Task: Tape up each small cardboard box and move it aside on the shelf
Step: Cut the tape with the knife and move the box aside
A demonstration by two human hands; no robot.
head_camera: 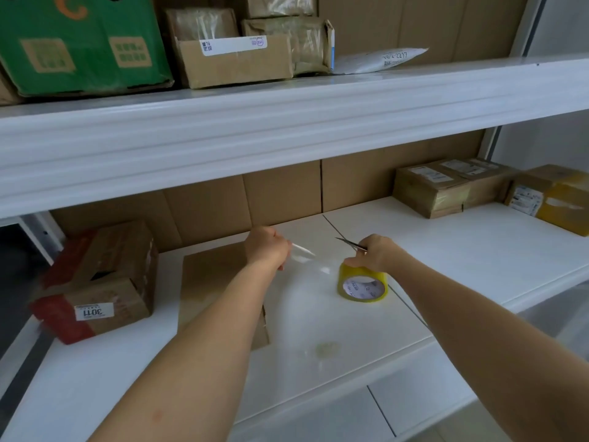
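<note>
left grip: left hand [267, 247] pinches the free end of a clear tape strip [307, 256], fingers curled round it.
right grip: right hand [377, 253] grasps scissors [350, 244], blades pointing toward the strip, just above the yellow tape roll [363, 283].
strip: stretched between the 2 grips, roll end below the right grip; not cut yet, by the look of it.
task box: flat brown cardboard box [216, 282] on the lower shelf [446, 266], under the left forearm, below and left of the left grip.
progress: judged mid-step; no tape seen on this box yet, move aside left.
done pile: 3 taped boxes [433, 189] far right of the right grip, possibly finished; cannot confirm.
other: red-taped carton [98, 282] left of the left grip.
hidden: box seam covered by the arm; strip edges faint; fingertips not visible.
</note>
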